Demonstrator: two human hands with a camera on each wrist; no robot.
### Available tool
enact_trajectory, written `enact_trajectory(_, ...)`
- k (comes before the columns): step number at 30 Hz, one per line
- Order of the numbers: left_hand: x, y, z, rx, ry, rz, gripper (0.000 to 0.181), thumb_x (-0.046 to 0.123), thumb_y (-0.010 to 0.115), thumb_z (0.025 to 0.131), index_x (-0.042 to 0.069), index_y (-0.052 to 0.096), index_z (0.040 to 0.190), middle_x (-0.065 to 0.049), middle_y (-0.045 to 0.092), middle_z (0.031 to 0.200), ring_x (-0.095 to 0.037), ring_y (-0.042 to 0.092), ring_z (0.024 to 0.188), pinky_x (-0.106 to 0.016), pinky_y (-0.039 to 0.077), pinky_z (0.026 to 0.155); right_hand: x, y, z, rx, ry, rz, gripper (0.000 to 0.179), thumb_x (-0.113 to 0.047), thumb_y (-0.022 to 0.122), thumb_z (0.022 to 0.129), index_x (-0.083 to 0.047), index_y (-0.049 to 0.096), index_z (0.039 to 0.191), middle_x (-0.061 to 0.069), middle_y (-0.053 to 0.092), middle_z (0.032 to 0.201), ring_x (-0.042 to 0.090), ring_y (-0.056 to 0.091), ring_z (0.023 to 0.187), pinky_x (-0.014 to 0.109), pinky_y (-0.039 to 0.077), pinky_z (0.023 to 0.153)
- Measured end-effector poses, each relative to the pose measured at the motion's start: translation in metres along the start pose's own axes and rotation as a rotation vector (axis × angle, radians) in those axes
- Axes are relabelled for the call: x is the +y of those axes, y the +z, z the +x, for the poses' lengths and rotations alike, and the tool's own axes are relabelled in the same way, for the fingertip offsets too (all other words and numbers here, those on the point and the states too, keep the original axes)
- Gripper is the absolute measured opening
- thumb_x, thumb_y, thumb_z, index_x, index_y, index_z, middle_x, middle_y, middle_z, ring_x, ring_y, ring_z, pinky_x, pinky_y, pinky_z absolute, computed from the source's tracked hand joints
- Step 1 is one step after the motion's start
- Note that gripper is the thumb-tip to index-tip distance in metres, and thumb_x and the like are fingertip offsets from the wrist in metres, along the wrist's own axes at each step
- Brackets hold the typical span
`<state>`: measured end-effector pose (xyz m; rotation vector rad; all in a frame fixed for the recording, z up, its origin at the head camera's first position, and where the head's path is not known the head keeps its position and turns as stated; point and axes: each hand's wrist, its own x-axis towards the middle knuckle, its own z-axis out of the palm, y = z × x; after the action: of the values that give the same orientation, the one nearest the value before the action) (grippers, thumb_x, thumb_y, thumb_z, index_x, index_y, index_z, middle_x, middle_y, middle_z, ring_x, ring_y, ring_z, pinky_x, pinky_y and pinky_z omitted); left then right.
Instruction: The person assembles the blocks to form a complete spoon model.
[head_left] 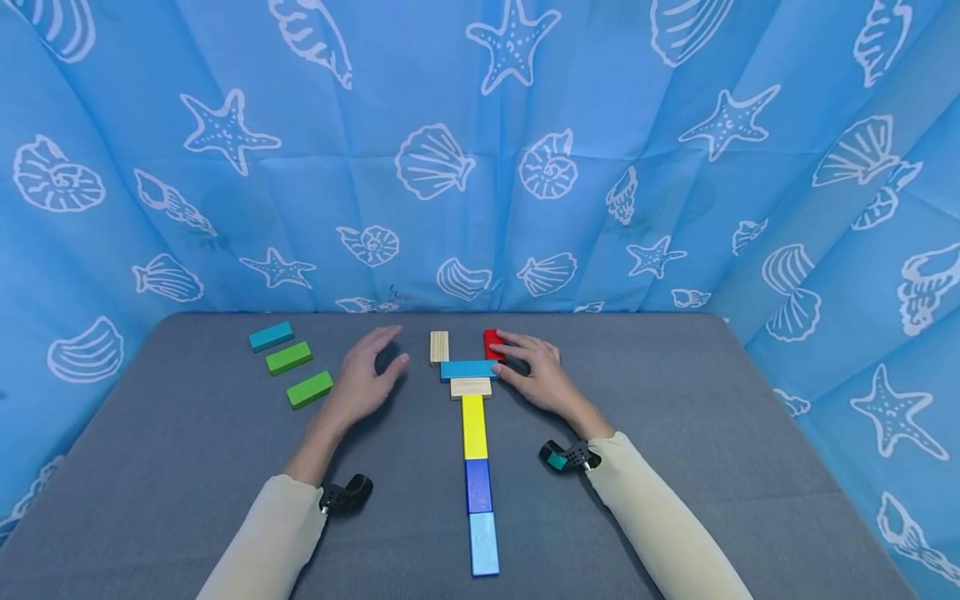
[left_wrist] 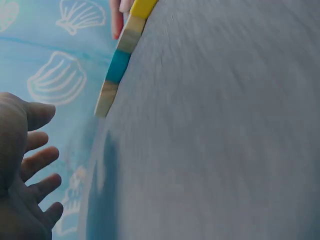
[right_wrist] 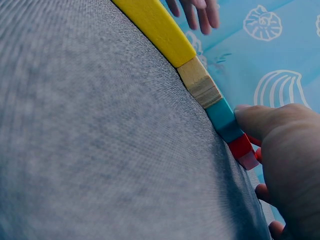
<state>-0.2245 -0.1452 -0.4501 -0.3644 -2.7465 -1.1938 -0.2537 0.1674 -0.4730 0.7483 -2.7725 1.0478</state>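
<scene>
My right hand (head_left: 536, 371) is at the right end of the teal block (head_left: 467, 370), its thumb against that block. Its fingertips lie over the red block (head_left: 492, 335), which points away at that end. On the left, my left hand (head_left: 363, 379) hovers with spread fingers and holds nothing. A plain wooden block (head_left: 439, 347) stands off the teal block's left end. Below the teal block lies a second wooden block (head_left: 471, 387), then a yellow block (head_left: 474, 427), a dark blue block (head_left: 478, 486) and a light blue block (head_left: 483, 543) in a line toward me.
Beyond my left hand lie another teal block (head_left: 272, 336) and two green blocks (head_left: 288, 358), apart from the row. The grey table (head_left: 637, 533) ends at a blue curtain (head_left: 480, 217) printed with shells and starfish.
</scene>
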Motion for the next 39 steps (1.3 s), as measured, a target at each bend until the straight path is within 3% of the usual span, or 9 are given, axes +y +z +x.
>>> enact_trajectory(10,-0.029,-0.039,-0.029,0.073,0.03,0.154,0.055,0.021,0.063,0.102,-0.001,0.047,0.149,-0.025,0.045,0.151,-0.047,0.036,0.141,-0.069,0.024,0.111,0.001,0.001,0.0,0.004,-0.004,0.005,0.045,-0.029,0.07,0.098,-0.012,0.064,0.139,0.006,0.048,0.154,0.032,0.038,0.143,0.059,0.017,0.113)
enact_trajectory(16,-0.042,-0.054,-0.046,0.113,0.009,0.224,0.054,0.023,0.064,0.101,-0.002,0.049,0.147,-0.028,0.046,0.148,-0.05,0.037,0.138,-0.072,0.023,0.109,0.0,0.001,0.0,-0.001,-0.001,0.007,0.045,-0.029,0.069,0.098,-0.012,0.064,0.139,0.006,0.048,0.155,0.032,0.037,0.144,0.059,0.017,0.114)
enact_trajectory(29,-0.06,-0.055,-0.061,0.156,-0.049,0.326,0.054,0.032,0.064,0.1,-0.002,0.055,0.141,-0.029,0.051,0.141,-0.052,0.041,0.13,-0.073,0.028,0.101,0.0,0.001,-0.001,0.005,-0.006,0.005,0.044,-0.028,0.07,0.098,-0.011,0.065,0.138,0.006,0.049,0.154,0.031,0.038,0.143,0.06,0.016,0.114)
enact_trajectory(39,-0.068,-0.053,-0.061,0.145,-0.093,0.298,0.062,0.043,0.064,0.099,0.0,0.055,0.142,-0.027,0.05,0.142,-0.051,0.039,0.129,-0.07,0.027,0.095,0.0,0.0,0.0,0.005,0.0,0.002,0.045,-0.029,0.07,0.097,-0.012,0.064,0.139,0.006,0.048,0.154,0.031,0.039,0.142,0.059,0.017,0.114)
